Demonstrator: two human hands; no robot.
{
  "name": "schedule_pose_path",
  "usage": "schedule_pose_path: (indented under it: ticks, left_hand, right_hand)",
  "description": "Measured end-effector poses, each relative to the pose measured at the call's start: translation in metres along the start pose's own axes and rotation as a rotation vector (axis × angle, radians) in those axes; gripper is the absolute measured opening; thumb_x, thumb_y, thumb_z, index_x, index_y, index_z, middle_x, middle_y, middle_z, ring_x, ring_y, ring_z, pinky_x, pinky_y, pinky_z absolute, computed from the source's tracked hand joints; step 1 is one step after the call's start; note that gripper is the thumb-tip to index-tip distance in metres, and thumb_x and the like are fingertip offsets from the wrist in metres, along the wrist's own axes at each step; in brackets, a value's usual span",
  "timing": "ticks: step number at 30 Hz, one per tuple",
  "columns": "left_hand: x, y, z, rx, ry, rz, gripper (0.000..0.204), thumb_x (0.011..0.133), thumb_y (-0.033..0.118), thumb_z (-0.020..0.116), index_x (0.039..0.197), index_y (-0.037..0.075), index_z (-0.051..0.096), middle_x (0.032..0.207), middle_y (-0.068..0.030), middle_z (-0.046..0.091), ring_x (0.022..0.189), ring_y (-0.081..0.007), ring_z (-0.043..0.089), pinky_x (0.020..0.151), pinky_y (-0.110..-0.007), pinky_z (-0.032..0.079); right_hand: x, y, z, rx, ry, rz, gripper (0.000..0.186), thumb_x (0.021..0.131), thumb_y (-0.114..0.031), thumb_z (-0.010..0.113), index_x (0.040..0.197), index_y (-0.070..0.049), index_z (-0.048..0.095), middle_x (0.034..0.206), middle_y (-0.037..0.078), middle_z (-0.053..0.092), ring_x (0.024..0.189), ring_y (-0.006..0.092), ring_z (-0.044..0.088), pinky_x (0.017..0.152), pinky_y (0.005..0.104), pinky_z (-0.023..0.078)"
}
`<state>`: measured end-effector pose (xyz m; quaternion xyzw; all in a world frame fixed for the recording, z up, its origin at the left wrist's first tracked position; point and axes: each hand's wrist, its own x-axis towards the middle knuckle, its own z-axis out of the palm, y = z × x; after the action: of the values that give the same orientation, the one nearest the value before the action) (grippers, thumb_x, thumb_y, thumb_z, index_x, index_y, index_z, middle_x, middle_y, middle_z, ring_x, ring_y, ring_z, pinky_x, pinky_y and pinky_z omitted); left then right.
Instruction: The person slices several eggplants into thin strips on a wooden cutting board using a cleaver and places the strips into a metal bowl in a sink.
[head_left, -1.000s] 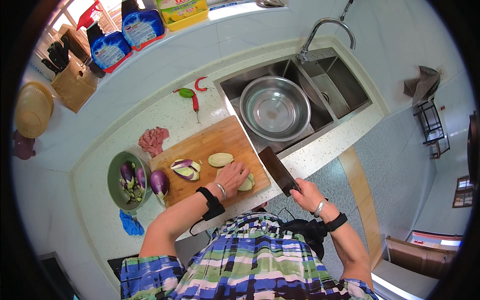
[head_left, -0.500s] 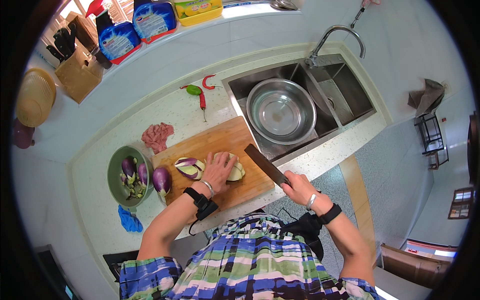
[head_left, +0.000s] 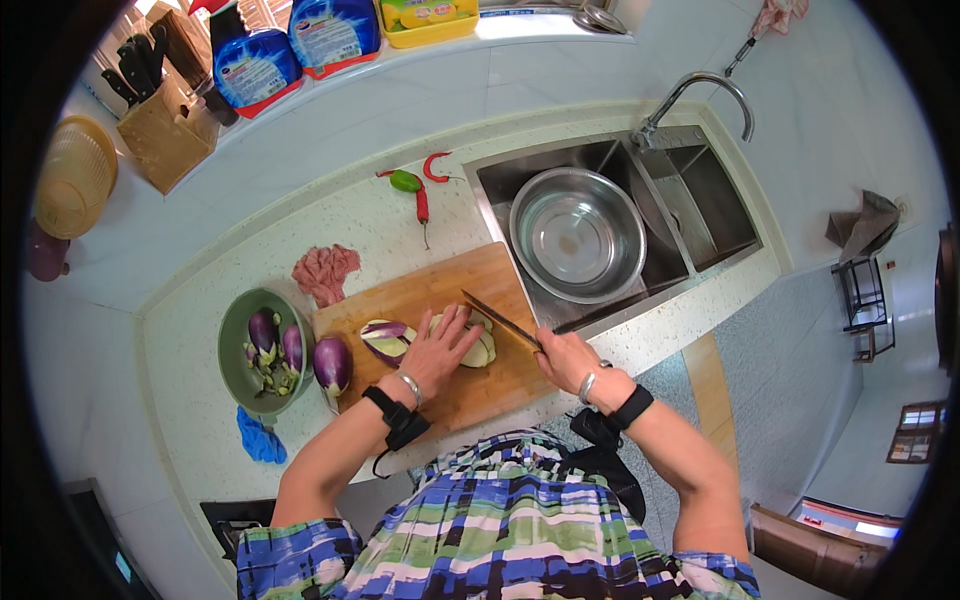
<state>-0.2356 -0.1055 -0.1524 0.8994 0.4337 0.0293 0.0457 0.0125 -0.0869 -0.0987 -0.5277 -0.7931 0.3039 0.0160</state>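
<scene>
My left hand [head_left: 437, 355] lies over a pale, peeled eggplant piece [head_left: 481, 347] on the wooden cutting board [head_left: 490, 396], its fingers spread across the top and holding it down. The hand partly hides this piece. In my right hand [head_left: 567, 361] is a kitchen knife [head_left: 503, 317], fingers wrapped round its handle. Its dark blade slants up and left over the board, near the right side of the piece. Left of my left hand rests a partly peeled eggplant [head_left: 384, 343] with purple strips. A whole purple eggplant [head_left: 332, 366] sits at the board's left edge.
A green bowl [head_left: 226, 365] with eggplants and trimmed tops stands at the left, beside a blue crumpled cloth [head_left: 259, 437]. Raw meat [head_left: 325, 275] and several peppers [head_left: 421, 204] lie behind the board. A metal basin [head_left: 636, 235] sits in the sink [head_left: 735, 253].
My right hand has moved left, bringing the knife from beyond the board's right edge to over the board, close to the eggplant piece. My left hand stays on the piece.
</scene>
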Motion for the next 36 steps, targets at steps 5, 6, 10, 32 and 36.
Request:
schedule_pose_path:
  ticks: [5, 6, 10, 32, 36]
  left_hand:
    - [-0.02, -0.003, 0.0, -0.406, 0.055, 0.034, 0.057, 0.067, 0.011, 0.066, 0.119, 0.002, 0.045, 0.128, -0.0181, 0.041, 0.122, -0.0358, 0.037, 0.102, -0.047, 0.03]
    - [-0.019, -0.004, 0.002, -0.412, 0.056, 0.028, 0.057, 0.067, 0.011, 0.066, 0.119, 0.002, 0.045, 0.128, -0.0181, 0.041, 0.122, -0.0358, 0.037, 0.102, -0.047, 0.03]
    - [-0.012, -0.001, 0.017, -0.445, 0.277, -0.007, 0.043, 0.07, 0.012, 0.065, 0.109, 0.0, 0.052, 0.118, -0.0171, 0.049, 0.113, -0.0336, 0.045, 0.097, -0.043, 0.037]
    - [0.016, -0.002, 0.036, -0.36, 0.324, -0.114, 0.036, 0.072, 0.009, 0.056, 0.106, 0.0, 0.056, 0.108, -0.0148, 0.055, 0.103, -0.0317, 0.05, 0.092, -0.041, 0.039]
    - [0.017, -0.002, 0.038, -0.359, 0.324, -0.128, 0.036, 0.071, 0.009, 0.057, 0.106, 0.001, 0.056, 0.108, -0.0148, 0.055, 0.102, -0.0315, 0.05, 0.091, -0.041, 0.04]
  right_hand:
    - [-0.005, -0.012, -0.009, -0.002, -0.093, 0.049, 0.015, 0.082, -0.012, 0.052, 0.089, 0.001, 0.047, 0.066, 0.025, 0.058, 0.066, 0.0447, 0.057, 0.06, 0.05, 0.046]
    - [-0.007, -0.01, -0.008, -0.005, -0.107, 0.06, 0.015, 0.083, -0.012, 0.052, 0.089, 0.001, 0.046, 0.066, 0.025, 0.058, 0.066, 0.0444, 0.057, 0.059, 0.0502, 0.046]
    - [-0.003, -0.009, -0.006, 0.001, -0.066, 0.037, 0.013, 0.083, -0.011, 0.051, 0.086, 0.001, 0.045, 0.066, 0.025, 0.057, 0.065, 0.0436, 0.057, 0.058, 0.0505, 0.045]
    - [0.047, -0.022, 0.01, -0.032, -0.186, -0.037, 0.013, 0.081, -0.009, 0.051, 0.086, 0.001, 0.042, 0.067, 0.024, 0.058, 0.065, 0.0433, 0.056, 0.056, 0.0505, 0.043]
    - [0.064, -0.022, 0.023, -0.035, -0.124, -0.091, 0.01, 0.082, -0.006, 0.044, 0.09, 0.0, 0.043, 0.066, 0.024, 0.059, 0.064, 0.0419, 0.059, 0.056, 0.0498, 0.047]
